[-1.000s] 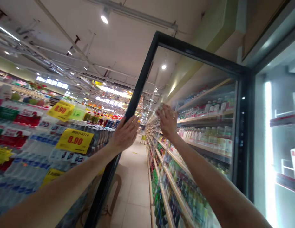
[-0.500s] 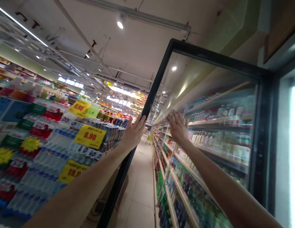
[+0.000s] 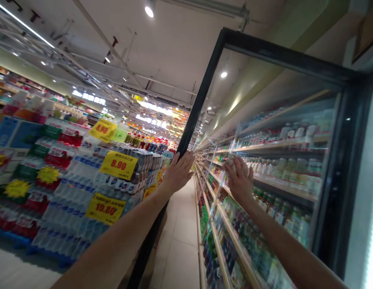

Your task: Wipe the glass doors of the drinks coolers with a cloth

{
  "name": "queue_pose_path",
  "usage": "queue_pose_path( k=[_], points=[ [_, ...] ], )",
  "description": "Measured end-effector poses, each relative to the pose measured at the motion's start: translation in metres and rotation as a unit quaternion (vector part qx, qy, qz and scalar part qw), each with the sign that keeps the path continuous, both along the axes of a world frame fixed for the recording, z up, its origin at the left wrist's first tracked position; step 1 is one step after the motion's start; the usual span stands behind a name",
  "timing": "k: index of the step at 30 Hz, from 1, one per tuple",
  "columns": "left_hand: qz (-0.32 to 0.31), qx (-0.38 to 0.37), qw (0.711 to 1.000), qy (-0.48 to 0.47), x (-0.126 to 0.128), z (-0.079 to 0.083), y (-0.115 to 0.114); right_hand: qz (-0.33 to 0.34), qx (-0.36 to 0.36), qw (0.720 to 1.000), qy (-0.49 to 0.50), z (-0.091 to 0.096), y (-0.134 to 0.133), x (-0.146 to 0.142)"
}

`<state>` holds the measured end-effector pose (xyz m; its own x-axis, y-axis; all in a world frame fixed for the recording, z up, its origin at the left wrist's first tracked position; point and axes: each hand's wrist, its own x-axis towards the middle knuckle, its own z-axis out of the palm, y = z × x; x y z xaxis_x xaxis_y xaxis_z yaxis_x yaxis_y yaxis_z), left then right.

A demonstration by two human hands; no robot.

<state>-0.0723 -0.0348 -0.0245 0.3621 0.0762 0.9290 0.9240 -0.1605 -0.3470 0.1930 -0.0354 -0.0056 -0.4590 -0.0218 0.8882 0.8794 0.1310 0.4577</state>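
A black-framed glass door stands swung out in front of me. My left hand lies against its outer upright, fingers stretched out along the black frame with nothing in them. Behind the glass pane, shelves of bottles show through. My right hand presses a crumpled pale cloth against the pane, its fingers bent over it. Part of the cloth is hidden by the fingers.
Left of the door rise stacked packs of bottles with yellow price signs. Wooden-edged shelves full of bottles run along the right. Between them a tiled aisle leads away. At far right is a bright cabinet edge.
My right hand has moved the cloth down and slightly right on the glass. The left hand has shifted slightly right and down, still at the frame. The view has tilted somewhat.
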Motion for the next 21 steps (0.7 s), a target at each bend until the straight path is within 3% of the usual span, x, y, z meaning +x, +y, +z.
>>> queue_pose_path(
  k=[1,3,6,8,12,14,15,17,19,21],
  points=[
    [-0.002,-0.004,1.000,-0.001,0.000,0.001,-0.001,0.000,-0.008,1.000,-0.029,-0.013,-0.002,-0.001],
    [-0.008,-0.007,1.000,-0.003,-0.001,0.002,-0.001,0.015,-0.027,0.992,-0.121,-0.057,-0.007,-0.006],
    [-0.018,-0.008,1.000,-0.004,0.000,-0.007,0.000,0.046,-0.065,0.958,-0.275,-0.117,-0.010,-0.013],
    [-0.024,-0.010,1.000,0.000,0.001,-0.019,0.002,0.052,-0.072,0.949,-0.301,-0.122,-0.009,-0.015],
    [-0.046,-0.017,0.999,-0.010,0.002,-0.048,0.006,0.032,-0.039,0.995,-0.092,-0.074,0.002,-0.017],
    [-0.055,-0.011,0.998,-0.026,0.001,-0.059,0.008,0.026,-0.043,0.998,-0.037,-0.066,0.007,-0.023],
    [-0.057,-0.008,0.998,-0.030,0.000,-0.064,0.009,0.028,-0.053,0.997,-0.043,-0.073,0.009,-0.027],
    [-0.059,-0.008,0.998,-0.021,-0.002,-0.074,0.010,0.042,-0.085,0.990,-0.107,-0.106,0.007,-0.035],
    [-0.062,-0.013,0.998,-0.008,-0.005,-0.087,0.010,0.061,-0.116,0.969,-0.210,-0.148,0.003,-0.039],
    [-0.071,-0.014,0.997,-0.006,-0.007,-0.102,0.011,0.076,-0.136,0.941,-0.299,-0.175,-0.001,-0.035]
  ],
)
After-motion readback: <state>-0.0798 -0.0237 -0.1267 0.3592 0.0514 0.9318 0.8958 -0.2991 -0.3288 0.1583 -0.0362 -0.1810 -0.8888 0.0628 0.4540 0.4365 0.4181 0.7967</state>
